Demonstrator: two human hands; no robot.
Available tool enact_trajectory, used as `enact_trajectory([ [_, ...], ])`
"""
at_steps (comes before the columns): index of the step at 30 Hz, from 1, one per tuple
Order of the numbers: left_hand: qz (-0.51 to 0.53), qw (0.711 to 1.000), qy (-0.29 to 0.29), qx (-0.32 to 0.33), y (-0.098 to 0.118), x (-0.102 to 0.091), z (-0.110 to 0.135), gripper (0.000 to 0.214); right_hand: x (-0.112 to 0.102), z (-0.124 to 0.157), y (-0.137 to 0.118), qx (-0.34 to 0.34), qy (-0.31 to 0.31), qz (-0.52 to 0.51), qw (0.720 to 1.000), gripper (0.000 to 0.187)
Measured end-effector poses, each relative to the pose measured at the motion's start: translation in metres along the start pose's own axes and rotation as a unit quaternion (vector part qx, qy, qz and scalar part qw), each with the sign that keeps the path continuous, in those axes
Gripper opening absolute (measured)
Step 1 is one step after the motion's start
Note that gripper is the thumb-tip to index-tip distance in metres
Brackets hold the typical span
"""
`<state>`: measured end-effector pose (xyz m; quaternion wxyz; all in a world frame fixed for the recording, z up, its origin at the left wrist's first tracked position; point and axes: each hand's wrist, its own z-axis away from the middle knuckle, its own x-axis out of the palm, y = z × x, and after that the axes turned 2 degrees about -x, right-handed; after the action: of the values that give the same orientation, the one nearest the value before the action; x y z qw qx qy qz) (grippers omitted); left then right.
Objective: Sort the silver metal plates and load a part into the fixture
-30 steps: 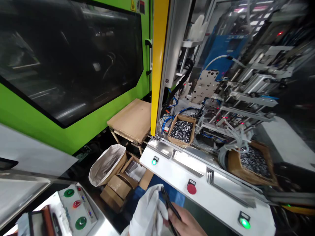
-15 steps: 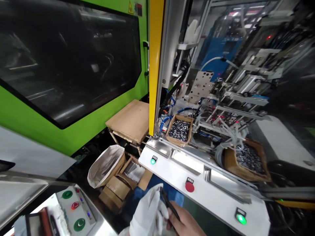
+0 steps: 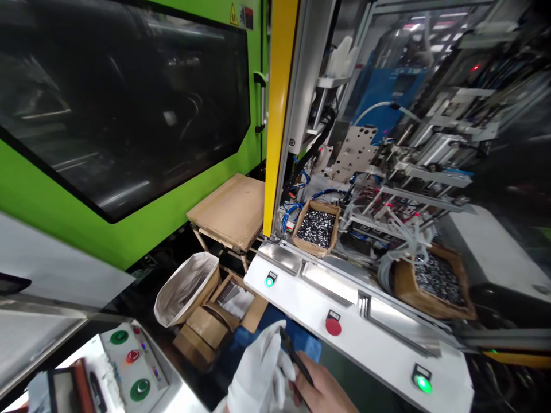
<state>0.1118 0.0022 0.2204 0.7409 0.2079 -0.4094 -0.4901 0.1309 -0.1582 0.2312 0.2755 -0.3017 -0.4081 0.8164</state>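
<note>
My left hand point(image 3: 258, 376), in a white glove, is at the bottom middle with its fingers curled close against my right hand. My bare right hand point(image 3: 323, 393) grips black tweezers point(image 3: 296, 357) whose tips point up and away, toward the white control panel point(image 3: 357, 332). The gloved fingers touch the tweezers near their upper end. Both hands hover above the floor gap in front of the panel. Whether anything small sits between the gloved fingers is hidden.
A green machine point(image 3: 129, 218) with a dark window fills the left. Two cardboard boxes point(image 3: 317, 226) point(image 3: 434, 281) of small metal parts sit among tubing behind the panel. A red button point(image 3: 333, 326), green lit buttons point(image 3: 422, 384), floor boxes point(image 3: 206, 327) and a lined bin point(image 3: 187, 287) lie below.
The hands and tweezers have stayed almost still; only the camera view has shifted slightly.
</note>
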Motion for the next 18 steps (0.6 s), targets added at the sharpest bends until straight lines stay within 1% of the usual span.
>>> enact_trajectory([
  [3, -0.025, 1.000, 0.013, 0.003, 0.006, -0.002, 0.000, 0.089, 0.001, -0.001, 0.002, -0.014, 0.011, 0.014, 1.000, 0.066],
  [6, -0.053, 0.998, 0.025, 0.003, 0.014, -0.002, 0.003, 0.087, 0.000, 0.000, 0.003, -0.030, 0.041, 0.030, 0.998, 0.065],
  [9, -0.035, 0.999, 0.011, -0.010, 0.019, 0.003, 0.005, 0.089, -0.001, 0.002, 0.003, -0.045, 0.061, 0.041, 0.996, 0.062],
  [12, -0.020, 1.000, -0.003, -0.022, 0.021, 0.011, 0.006, 0.093, -0.002, 0.002, 0.003, -0.041, 0.071, 0.043, 0.996, 0.060],
  [16, 0.005, 1.000, -0.004, -0.024, 0.028, 0.019, 0.010, 0.094, -0.003, 0.002, 0.004, -0.035, 0.066, 0.042, 0.996, 0.054],
  [18, 0.029, 0.999, -0.001, -0.027, 0.033, 0.021, 0.013, 0.096, -0.003, 0.002, 0.006, -0.032, 0.065, 0.042, 0.997, 0.054],
])
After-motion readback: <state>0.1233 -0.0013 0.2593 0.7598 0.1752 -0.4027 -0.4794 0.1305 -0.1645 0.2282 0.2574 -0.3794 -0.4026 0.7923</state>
